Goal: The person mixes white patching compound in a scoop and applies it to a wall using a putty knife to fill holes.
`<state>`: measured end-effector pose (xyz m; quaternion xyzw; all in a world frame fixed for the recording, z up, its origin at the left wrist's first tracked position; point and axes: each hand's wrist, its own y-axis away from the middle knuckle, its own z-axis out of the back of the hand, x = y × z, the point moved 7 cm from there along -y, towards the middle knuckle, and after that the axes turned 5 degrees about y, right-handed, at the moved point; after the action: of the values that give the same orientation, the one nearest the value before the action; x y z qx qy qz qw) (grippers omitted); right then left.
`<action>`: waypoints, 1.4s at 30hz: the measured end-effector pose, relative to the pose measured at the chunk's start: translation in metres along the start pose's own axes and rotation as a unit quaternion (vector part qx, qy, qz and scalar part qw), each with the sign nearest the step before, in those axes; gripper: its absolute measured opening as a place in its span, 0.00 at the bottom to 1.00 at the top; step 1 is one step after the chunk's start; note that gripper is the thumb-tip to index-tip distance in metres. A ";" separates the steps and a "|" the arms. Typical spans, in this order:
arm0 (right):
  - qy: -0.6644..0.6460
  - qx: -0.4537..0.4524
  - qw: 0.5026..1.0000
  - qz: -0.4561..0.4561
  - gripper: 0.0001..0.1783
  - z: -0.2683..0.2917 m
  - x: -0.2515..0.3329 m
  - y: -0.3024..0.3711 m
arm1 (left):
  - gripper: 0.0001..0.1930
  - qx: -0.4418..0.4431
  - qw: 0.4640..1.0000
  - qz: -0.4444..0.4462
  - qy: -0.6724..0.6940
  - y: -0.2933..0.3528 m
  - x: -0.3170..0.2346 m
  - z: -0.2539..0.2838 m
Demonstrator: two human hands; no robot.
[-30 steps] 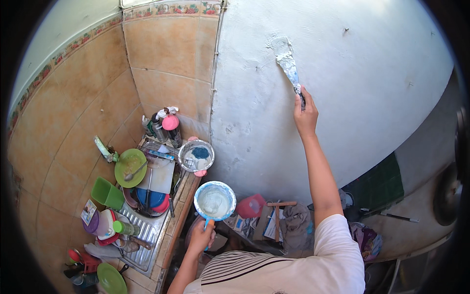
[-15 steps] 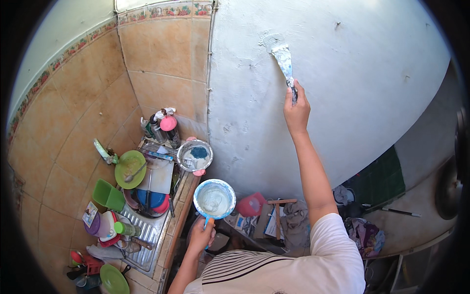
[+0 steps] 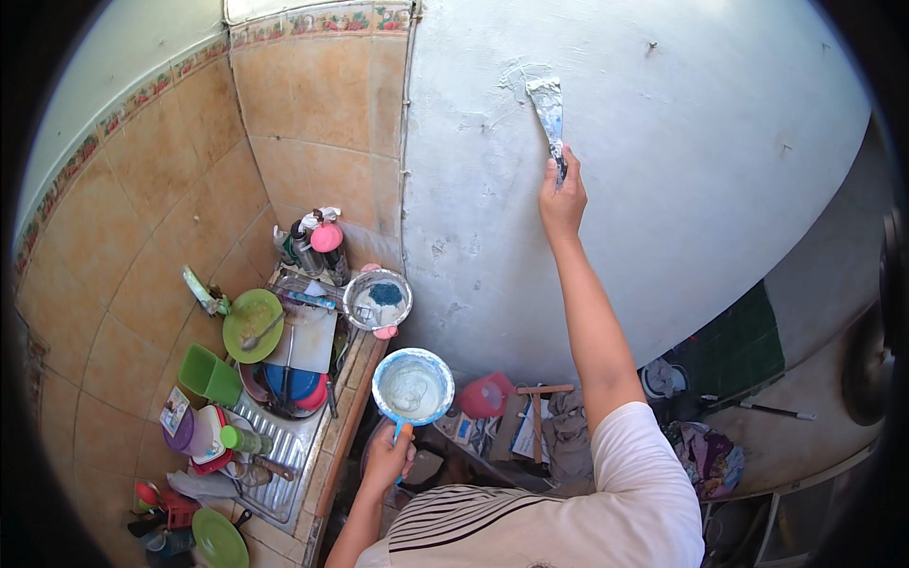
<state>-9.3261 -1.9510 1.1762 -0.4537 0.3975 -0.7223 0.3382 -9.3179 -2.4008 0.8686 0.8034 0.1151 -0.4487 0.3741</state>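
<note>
My right hand [image 3: 562, 197] is raised and closed round the dark handle of a putty knife [image 3: 549, 115], whose blade is smeared with white paste. The blade's end is at the pale wall [image 3: 653, 189], just right of a fresh wet patch of filler [image 3: 516, 83]; whether it touches cannot be told. Lower down, my left hand [image 3: 388, 456] grips the handle of a blue dipper [image 3: 414, 386], held upright with whitish paste inside.
On the tiled counter at left stand a paste-streaked pot [image 3: 377, 301], bottles [image 3: 327, 241], a green plate [image 3: 253, 325] and a steel sink drainer [image 3: 275, 473] with dishes. Below the wall lie a pink container [image 3: 486, 395], grey cloth [image 3: 572, 435] and a clothes heap [image 3: 708, 459].
My right hand and the putty knife have shifted slightly up and left, and the blade is more upright. More of the filler patch shows. My left hand and the dipper are nearly still.
</note>
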 end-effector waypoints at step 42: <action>-0.027 0.014 0.997 0.067 0.19 0.010 0.063 0.008 | 0.15 -0.011 1.000 -0.008 -0.002 0.008 0.003 0.010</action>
<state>-9.3385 -2.0105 1.1958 -0.4410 0.4079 -0.6906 0.4029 -9.3187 -2.4138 0.8671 0.7976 0.1252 -0.4517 0.3795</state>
